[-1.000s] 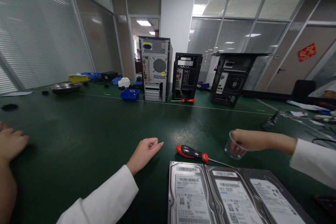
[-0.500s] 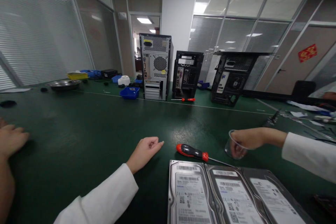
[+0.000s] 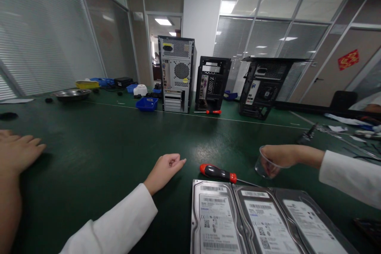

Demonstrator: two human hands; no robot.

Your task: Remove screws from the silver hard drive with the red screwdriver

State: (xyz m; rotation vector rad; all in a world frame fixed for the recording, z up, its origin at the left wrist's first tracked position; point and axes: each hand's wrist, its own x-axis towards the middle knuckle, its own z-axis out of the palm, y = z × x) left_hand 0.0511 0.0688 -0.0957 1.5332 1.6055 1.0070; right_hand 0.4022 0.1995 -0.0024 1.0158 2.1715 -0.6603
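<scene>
My left hand (image 3: 164, 170) rests on the green table (image 3: 119, 143), fingers curled loosely with the forefinger out and nothing in them, just left of a red-and-black screwdriver (image 3: 218, 174). My right hand (image 3: 278, 156) is closed on the rim of a small clear plastic cup (image 3: 263, 165) standing on the table to the right of the screwdriver. Three hard drives lie side by side at the near edge: left (image 3: 216, 222), middle (image 3: 264, 224), right (image 3: 309, 226).
Another person's hand (image 3: 18, 151) lies flat at the far left. Three computer cases stand at the back: grey (image 3: 176, 74), black (image 3: 212, 84), black (image 3: 263, 87). A blue bin (image 3: 146, 104), metal bowl (image 3: 71, 94) and second screwdriver (image 3: 212, 112) sit nearby. Cables and tools lie far right.
My right hand with the cup has shifted slightly. The other person's hand at the left has spread flat and slid a little toward the middle. My left hand has stayed put.
</scene>
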